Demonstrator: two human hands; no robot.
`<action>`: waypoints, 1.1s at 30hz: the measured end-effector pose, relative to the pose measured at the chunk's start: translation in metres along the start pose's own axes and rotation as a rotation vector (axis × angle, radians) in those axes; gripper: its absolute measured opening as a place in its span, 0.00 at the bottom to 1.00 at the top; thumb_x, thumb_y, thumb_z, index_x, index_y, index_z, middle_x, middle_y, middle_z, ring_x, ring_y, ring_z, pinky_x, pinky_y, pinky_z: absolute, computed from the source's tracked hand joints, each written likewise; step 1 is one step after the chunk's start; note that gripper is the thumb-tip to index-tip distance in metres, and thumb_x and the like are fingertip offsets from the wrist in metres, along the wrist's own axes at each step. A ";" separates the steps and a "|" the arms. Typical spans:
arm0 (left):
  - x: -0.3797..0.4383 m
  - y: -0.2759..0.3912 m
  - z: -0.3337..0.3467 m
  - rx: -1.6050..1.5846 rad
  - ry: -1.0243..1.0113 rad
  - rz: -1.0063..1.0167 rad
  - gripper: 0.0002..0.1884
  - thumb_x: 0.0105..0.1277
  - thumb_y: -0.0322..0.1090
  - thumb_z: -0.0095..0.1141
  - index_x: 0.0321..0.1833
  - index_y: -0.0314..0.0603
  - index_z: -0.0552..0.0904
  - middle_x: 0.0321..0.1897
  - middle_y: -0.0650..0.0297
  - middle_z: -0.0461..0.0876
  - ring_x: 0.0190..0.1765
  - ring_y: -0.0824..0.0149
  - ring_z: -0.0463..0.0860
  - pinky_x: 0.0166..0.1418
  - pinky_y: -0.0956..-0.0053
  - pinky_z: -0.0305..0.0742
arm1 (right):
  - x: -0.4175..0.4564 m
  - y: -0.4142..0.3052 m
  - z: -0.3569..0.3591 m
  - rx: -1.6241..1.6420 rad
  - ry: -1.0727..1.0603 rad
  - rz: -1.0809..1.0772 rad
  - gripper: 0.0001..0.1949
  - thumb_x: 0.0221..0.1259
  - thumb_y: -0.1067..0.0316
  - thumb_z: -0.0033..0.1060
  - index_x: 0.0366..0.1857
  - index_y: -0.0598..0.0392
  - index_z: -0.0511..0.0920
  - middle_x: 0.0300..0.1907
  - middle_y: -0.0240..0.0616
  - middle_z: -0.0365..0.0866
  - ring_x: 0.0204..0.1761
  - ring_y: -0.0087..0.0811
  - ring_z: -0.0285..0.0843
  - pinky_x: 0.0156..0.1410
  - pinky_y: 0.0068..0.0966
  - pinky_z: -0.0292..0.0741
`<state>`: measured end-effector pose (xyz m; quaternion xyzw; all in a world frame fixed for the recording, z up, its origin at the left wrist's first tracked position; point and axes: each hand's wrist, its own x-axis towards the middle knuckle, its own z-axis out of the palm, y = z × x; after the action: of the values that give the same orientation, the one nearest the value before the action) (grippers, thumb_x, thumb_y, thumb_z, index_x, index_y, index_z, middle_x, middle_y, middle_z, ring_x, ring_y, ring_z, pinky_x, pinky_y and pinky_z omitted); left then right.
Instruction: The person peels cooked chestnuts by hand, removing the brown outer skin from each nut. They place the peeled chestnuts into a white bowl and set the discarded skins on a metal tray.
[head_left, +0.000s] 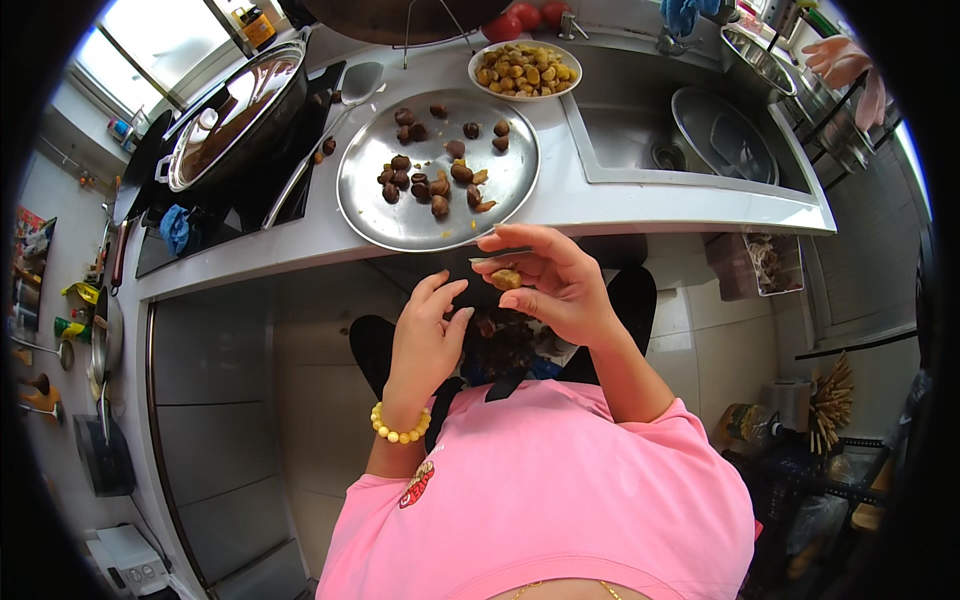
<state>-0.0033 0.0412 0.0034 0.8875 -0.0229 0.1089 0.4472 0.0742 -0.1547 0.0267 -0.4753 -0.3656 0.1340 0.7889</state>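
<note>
A peeled chestnut is in my right hand, between the thumb and the fingers, just off the counter's front edge. To its left, my left hand has its fingers apart, and I see nothing in it. Beyond both hands, a round metal tray rests on the counter. Brown-shelled chestnuts and some shell scraps are scattered on it. Farther back stands a white bowl heaped with peeled chestnuts. Below my hands, dark shells lie in what looks like a bag between my knees.
On the left, a lidded pot stands on a black cooktop. A metal spatula lies between cooktop and tray. The steel sink on the right holds a large round lid. Tomatoes sit at the back.
</note>
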 end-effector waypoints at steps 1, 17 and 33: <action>0.002 0.004 0.000 -0.007 -0.001 -0.010 0.15 0.68 0.24 0.61 0.57 0.33 0.83 0.59 0.55 0.79 0.39 0.68 0.85 0.42 0.78 0.80 | 0.001 -0.003 0.000 -0.056 -0.002 -0.008 0.33 0.64 0.85 0.63 0.74 0.60 0.64 0.68 0.46 0.73 0.68 0.38 0.77 0.69 0.30 0.78; 0.015 0.016 0.017 -1.261 -0.122 -0.276 0.13 0.74 0.37 0.62 0.54 0.35 0.81 0.40 0.64 0.85 0.38 0.75 0.82 0.43 0.79 0.79 | 0.003 0.004 0.007 -0.313 0.004 -0.094 0.30 0.56 0.85 0.69 0.65 0.60 0.73 0.60 0.44 0.80 0.62 0.35 0.81 0.67 0.30 0.78; 0.020 0.013 0.002 -1.339 -0.153 -0.261 0.24 0.74 0.53 0.58 0.55 0.34 0.81 0.39 0.62 0.84 0.37 0.73 0.80 0.42 0.77 0.75 | 0.043 -0.006 0.001 -0.811 -0.102 -0.220 0.18 0.55 0.77 0.70 0.52 0.57 0.81 0.46 0.43 0.84 0.48 0.45 0.82 0.55 0.36 0.78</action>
<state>0.0147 0.0329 0.0166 0.4207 -0.0098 -0.0465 0.9059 0.1027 -0.1338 0.0516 -0.6982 -0.4759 -0.0821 0.5285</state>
